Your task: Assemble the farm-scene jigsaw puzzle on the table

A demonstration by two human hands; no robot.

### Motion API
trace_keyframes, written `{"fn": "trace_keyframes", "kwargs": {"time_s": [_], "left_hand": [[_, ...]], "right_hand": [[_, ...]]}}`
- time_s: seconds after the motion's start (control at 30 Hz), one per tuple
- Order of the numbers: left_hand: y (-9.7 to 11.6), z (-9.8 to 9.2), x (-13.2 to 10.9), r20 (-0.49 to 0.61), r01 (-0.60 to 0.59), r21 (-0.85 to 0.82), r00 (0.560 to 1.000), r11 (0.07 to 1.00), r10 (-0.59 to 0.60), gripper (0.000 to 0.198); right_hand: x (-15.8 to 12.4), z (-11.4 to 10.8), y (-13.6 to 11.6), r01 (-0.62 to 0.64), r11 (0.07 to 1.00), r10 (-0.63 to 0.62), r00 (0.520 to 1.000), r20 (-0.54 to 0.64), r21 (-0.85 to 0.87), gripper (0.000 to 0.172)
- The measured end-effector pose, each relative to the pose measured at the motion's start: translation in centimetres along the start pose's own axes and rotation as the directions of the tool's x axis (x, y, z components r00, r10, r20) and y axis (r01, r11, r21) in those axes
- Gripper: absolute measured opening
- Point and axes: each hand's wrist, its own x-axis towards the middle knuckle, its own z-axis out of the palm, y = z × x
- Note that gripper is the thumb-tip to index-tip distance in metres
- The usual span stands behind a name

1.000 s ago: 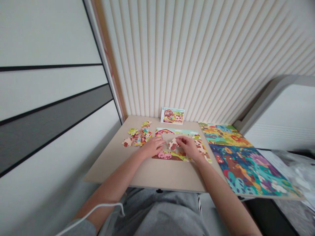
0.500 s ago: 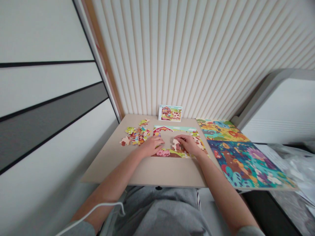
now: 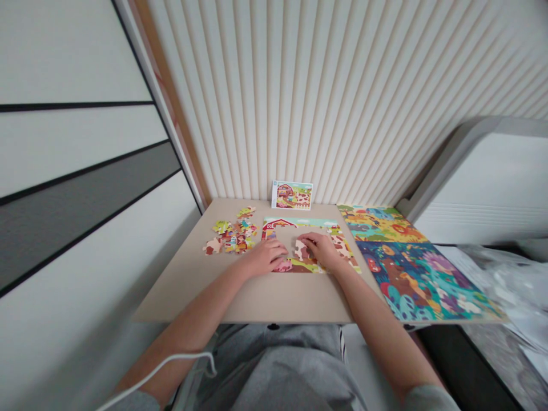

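A half-built farm jigsaw (image 3: 280,224) with a red barn lies on the beige table (image 3: 265,294). My left hand (image 3: 266,256) rests on its lower left edge, fingers curled loosely and flat on the pieces. My right hand (image 3: 320,249) presses its fingertips on a brown-and-white cow piece (image 3: 302,249) in the puzzle's lower middle, fingers bent together. A heap of loose pieces (image 3: 231,235) lies to the left of the puzzle. A small reference picture card (image 3: 291,195) leans against the ribbed wall behind.
A large finished colourful animal puzzle (image 3: 406,265) covers the table's right side and juts past the edge. A white cable (image 3: 171,365) crosses my lap. Crinkled clear plastic (image 3: 509,285) lies at the far right, below a grey-white unit (image 3: 483,194).
The view has shifted slightly. My right hand has pushed the cow piece down a little into the lower row; my left hand stays at the puzzle's left edge.
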Motion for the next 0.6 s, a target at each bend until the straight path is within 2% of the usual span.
{"fn": "trace_keyframes", "kwargs": {"time_s": [0.17, 0.33, 0.47, 0.6], "left_hand": [[0.0, 0.0, 0.1, 0.011, 0.005, -0.007, 1.000, 1.000, -0.005, 0.021], [0.1, -0.1, 0.1, -0.015, 0.016, -0.004, 1.000, 1.000, -0.016, 0.033], [-0.2, 0.0, -0.1, -0.065, 0.063, 0.023, 0.996, 0.998, -0.061, 0.039], [-0.3, 0.1, -0.1, -0.093, 0.100, 0.051, 0.991, 0.994, -0.095, 0.034]], "right_hand": [[0.0, 0.1, 0.0, -0.017, 0.999, 0.017, 1.000, -0.003, 0.030, 0.026], [0.2, 0.0, -0.5, -0.013, 0.981, 0.032, 0.995, -0.097, 0.194, 0.028], [0.2, 0.1, -0.9, -0.057, 0.938, 0.086, 0.994, -0.070, 0.342, 0.030], [0.1, 0.2, -1.2, -0.074, 0.906, 0.103, 0.993, -0.048, 0.417, 0.030]]}}
